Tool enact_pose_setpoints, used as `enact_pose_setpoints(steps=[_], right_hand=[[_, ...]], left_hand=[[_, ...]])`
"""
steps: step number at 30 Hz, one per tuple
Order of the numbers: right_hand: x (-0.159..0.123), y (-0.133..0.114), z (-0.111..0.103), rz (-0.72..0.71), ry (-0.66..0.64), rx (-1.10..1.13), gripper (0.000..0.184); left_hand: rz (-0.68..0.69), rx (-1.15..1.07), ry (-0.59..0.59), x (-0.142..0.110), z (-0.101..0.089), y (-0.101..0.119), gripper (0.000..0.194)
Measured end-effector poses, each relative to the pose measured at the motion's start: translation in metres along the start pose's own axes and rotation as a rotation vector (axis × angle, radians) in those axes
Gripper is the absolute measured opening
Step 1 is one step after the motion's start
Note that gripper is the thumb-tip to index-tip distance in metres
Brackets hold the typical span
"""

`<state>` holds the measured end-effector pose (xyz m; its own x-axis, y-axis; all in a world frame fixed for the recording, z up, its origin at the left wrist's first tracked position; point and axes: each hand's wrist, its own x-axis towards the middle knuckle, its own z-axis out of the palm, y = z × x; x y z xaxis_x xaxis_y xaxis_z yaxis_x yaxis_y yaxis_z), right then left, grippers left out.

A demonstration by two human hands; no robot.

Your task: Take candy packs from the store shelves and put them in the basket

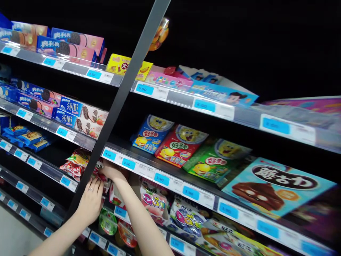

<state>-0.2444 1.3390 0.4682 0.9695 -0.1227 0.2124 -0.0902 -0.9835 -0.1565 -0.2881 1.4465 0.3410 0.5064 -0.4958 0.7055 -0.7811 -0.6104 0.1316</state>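
My left hand (90,201) reaches up to a shop shelf, fingers together against the red snack packets (73,165) beside the grey upright (117,99); a ring shows on one finger. My right hand (110,171) is tucked under the shelf edge with the price tags (125,161), its fingers curled into the packets behind the upright. What those fingers hold is hidden. Pink sweet bags (150,202) hang just right of my right forearm.
Dark shelves run across the view. Blue biscuit boxes (66,42) fill the upper left. Cartoon snack bags in blue (150,135), red (179,144) and green (214,160) lie on the middle shelf, with a large blue cake box (274,186) to the right. Jelly cups (108,222) sit lower down.
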Motion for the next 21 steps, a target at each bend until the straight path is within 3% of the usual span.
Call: enact_pose_setpoints(steps=[7,11,15,21], right_hand=[[-0.042,0.004,0.008,-0.198,0.292,-0.201,0.032],[-0.069,0.024,0.022,-0.28,0.623,-0.218,0.025],[-0.077,0.038,0.018,-0.407,0.926,-0.178,0.025],[-0.113,0.033,0.005,-0.689,1.081,-0.078,0.028]], left_hand=[[-0.011,-0.023,0.003,0.004,0.002,0.001,0.048],[-0.032,-0.056,0.012,0.004,0.005,0.001,0.046],[-0.061,-0.101,0.025,0.004,0.015,0.002,0.052],[-0.063,-0.236,0.018,0.007,0.031,0.001,0.037]])
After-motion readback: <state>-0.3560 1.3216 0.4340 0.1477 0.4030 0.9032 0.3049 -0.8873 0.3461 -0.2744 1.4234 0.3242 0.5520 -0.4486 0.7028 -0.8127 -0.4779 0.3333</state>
